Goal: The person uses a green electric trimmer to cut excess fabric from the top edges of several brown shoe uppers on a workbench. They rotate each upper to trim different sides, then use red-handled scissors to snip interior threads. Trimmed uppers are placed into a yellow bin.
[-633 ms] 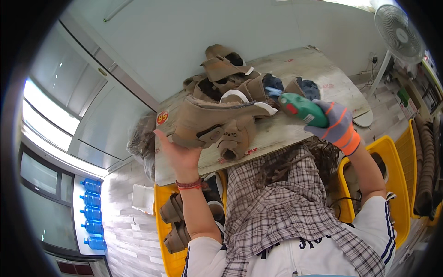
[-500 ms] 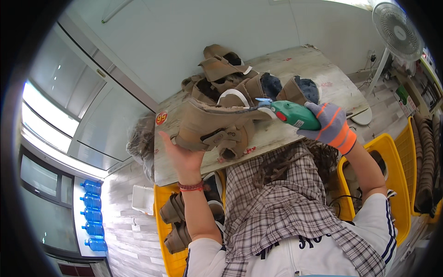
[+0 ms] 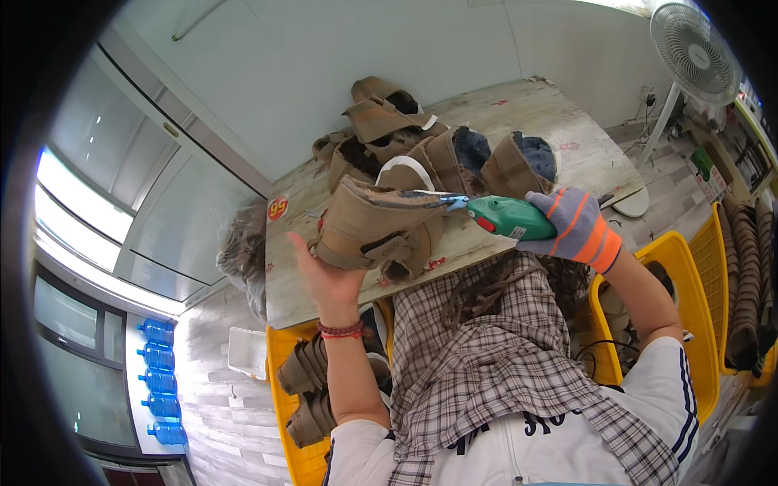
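Note:
My bare left hand (image 3: pixel 332 282) supports a tan boot upper (image 3: pixel 369 219) from below, its thumb stretched along the near left side and its other fingers hidden. Fuzzy lining shows along the upper's top edge. A grey and orange glove covers my right hand (image 3: pixel 574 227), which is wrapped around green cordless electric scissors (image 3: pixel 509 217). Their blue-tipped blades point left and meet the right end of the upper's top edge. Beyond the upper, several more tan boot uppers (image 3: pixel 519 162) stand or lie piled on the worn table (image 3: pixel 596 150), some with dark blue lining.
Brown lining scraps (image 3: pixel 474 300) lie on my checked apron (image 3: pixel 438 364). Yellow bins flank me: the left bin (image 3: pixel 279 364) contains uppers, and the right bin (image 3: pixel 701 324) has a dark cable beside it. A plastic bag (image 3: pixel 243 243) hangs by the table's left edge; a fan (image 3: pixel 694 53) stands right.
The electric scissors have shifted slightly left and down. The boot upper has turned in my left hand, and the pale flap seen at the blades before no longer shows there.

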A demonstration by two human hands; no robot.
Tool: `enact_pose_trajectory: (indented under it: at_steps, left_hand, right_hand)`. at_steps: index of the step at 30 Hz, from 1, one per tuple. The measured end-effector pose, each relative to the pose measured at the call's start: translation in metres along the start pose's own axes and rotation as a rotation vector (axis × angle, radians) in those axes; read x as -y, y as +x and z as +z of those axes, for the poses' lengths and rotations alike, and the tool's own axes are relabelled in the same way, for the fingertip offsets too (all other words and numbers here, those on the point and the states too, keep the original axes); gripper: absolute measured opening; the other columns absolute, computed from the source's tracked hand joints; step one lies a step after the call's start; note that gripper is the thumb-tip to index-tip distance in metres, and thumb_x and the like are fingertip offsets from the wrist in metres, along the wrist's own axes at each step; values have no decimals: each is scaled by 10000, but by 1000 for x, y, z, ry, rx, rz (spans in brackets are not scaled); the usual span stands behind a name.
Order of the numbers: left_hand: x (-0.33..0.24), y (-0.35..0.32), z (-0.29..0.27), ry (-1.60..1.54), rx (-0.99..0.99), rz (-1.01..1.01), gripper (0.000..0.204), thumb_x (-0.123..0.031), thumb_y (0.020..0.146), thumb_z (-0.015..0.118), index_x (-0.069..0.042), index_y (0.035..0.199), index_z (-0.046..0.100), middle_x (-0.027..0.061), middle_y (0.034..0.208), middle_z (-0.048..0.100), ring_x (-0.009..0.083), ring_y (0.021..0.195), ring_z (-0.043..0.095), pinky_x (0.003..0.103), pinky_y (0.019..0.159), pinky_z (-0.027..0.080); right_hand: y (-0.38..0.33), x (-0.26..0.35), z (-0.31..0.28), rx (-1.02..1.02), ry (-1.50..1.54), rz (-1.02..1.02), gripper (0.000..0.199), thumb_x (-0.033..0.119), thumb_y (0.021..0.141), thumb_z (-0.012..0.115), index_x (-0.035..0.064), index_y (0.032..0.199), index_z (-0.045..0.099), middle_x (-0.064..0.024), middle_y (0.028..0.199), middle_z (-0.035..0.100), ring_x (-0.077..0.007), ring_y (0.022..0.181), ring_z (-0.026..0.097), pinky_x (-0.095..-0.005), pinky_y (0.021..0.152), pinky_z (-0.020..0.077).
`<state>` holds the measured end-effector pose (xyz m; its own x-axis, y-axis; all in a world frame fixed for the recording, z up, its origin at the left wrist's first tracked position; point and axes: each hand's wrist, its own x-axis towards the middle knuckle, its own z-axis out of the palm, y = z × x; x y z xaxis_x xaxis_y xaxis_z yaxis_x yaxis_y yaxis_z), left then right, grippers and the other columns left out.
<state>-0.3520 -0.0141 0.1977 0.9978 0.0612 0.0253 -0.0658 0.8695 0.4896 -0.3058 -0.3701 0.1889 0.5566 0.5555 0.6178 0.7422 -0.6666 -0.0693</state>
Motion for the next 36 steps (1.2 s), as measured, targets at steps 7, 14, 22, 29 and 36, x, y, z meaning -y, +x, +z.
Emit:
enact_pose_trajectory:
  at_steps: [7, 14, 22, 29, 36]
  left_hand:
    - [3, 7, -10, -12, -109, -34, 511, -364, 960, 378, -20, 1335, 427, 145, 1385, 442, 320, 1285, 401, 499, 1074, 291]
    - [5, 9, -14, -7, -100, -24, 450, -285, 922, 459, -35, 1295, 479, 131, 1337, 498, 307, 1243, 455, 501, 1055, 324]
    - [19, 3, -12, -52, 90, -44, 445, -223, 929, 480, -33, 1330, 444, 130, 1377, 457, 307, 1278, 415, 500, 1078, 294]
    - [30, -3, -19, 20, 281, 86, 427, -129, 947, 461, -47, 1363, 411, 119, 1408, 422, 287, 1300, 389, 478, 1102, 267]
    - [38, -6, -27, 248, 272, 240, 470, -53, 922, 506, -45, 1374, 379, 96, 1380, 444, 259, 1280, 409, 447, 1099, 289]
  right_hand:
    - [8, 9, 2, -21, 114, 9, 545, 450, 621, 792, 73, 970, 610, -99, 673, 601, -292, 628, 600, -381, 574, 472]
    - [8, 10, 9, -66, 168, -23, 558, 440, 602, 808, 72, 974, 616, -92, 660, 597, -281, 617, 601, -374, 567, 470]
    - [14, 22, 15, -103, 203, -39, 543, 434, 596, 813, 81, 962, 623, -84, 650, 595, -275, 604, 599, -361, 554, 468]
    - [24, 33, 18, -90, 319, 25, 503, 419, 616, 808, 82, 950, 643, -97, 707, 638, -281, 648, 629, -362, 589, 496]
    - [32, 40, 36, -35, 507, 105, 532, 401, 634, 816, 58, 1007, 655, -116, 755, 666, -279, 660, 648, -336, 610, 517]
